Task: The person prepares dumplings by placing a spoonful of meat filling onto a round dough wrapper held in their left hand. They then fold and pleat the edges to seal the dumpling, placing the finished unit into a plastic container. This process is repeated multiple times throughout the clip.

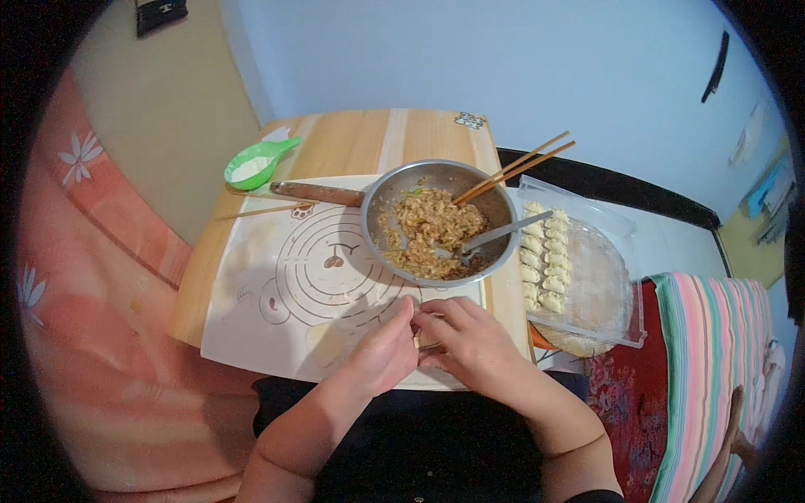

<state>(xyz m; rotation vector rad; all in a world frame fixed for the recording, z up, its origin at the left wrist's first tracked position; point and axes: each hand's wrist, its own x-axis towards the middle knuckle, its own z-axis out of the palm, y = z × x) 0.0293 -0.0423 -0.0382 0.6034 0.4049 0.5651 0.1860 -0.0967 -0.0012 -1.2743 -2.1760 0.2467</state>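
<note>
My left hand [384, 352] and my right hand [470, 339] meet at the near edge of a white pastry mat [277, 289]. Both pinch a small pale dumpling [424, 337], mostly hidden between the fingers. Just beyond them stands a steel bowl [381, 201] of minced filling [428, 230] with a spoon [503, 232] in it and wooden chopsticks [516, 168] resting on its rim. To the right, folded dumplings [543, 256] lie in two rows on a round floured tray [599, 289].
A wooden rolling pin [317, 194] lies at the mat's far edge. A green scoop of flour [256, 163] sits on the wooden table [369, 138]. A thin stick [260, 211] lies nearby. An orange cover is at left, striped cloth [721, 352] at right.
</note>
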